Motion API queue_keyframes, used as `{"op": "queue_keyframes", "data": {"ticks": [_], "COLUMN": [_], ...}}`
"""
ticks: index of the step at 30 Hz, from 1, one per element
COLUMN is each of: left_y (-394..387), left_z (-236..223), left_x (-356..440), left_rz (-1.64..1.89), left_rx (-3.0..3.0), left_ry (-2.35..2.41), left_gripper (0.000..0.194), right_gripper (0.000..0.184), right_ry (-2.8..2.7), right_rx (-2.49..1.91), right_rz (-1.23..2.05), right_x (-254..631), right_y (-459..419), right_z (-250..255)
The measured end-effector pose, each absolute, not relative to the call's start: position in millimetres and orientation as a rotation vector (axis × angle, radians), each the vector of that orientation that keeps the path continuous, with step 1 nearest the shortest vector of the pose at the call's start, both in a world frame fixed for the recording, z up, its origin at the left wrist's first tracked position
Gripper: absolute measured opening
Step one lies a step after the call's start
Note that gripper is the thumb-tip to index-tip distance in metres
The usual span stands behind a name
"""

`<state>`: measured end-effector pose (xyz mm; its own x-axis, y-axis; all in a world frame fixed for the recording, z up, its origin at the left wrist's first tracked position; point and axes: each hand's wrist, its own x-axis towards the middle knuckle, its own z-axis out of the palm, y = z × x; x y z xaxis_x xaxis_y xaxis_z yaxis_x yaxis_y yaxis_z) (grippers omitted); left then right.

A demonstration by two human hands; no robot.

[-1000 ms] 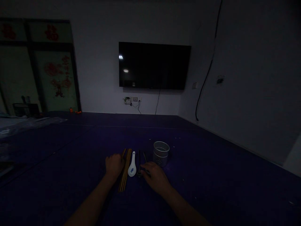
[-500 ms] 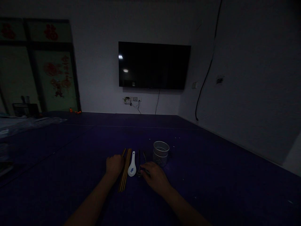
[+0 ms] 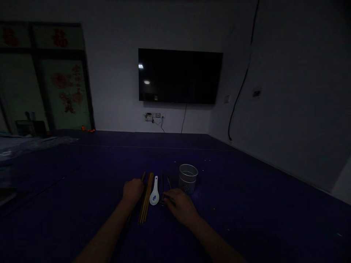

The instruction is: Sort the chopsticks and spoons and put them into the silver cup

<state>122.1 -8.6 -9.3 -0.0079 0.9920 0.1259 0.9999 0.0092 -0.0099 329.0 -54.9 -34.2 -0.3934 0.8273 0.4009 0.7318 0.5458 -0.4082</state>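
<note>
Ahead of me, on the right one of the two upper door panels (image 3: 76, 42), I can read a large red character (image 3: 60, 38), 福. The left upper panel (image 3: 23, 34) bears a similar red sign (image 3: 10, 36), too blurred for me to be sure of it. Down the tall pane (image 3: 48, 91) below runs a column of small red characters (image 3: 78, 78), too dim for me to make out. On the white spoon (image 3: 154, 197) near me there is a blue mark (image 3: 154, 197), too small to tell whether it is writing
</note>
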Motion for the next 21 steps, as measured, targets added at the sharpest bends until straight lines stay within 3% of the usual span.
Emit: {"op": "queue_keyframes", "data": {"ticks": [21], "left_y": [-8.5], "left_z": [-11.5], "left_x": [118.5], "left_rz": [-0.116], "left_rx": [-2.224], "left_ry": [-2.179], "left_gripper": [0.036], "right_gripper": [0.026], "right_ry": [-2.205], "right_rx": [-1.21], "right_rz": [0.213], "right_x": [328.9], "right_y": [-57.4], "right_z": [-33.4]}}
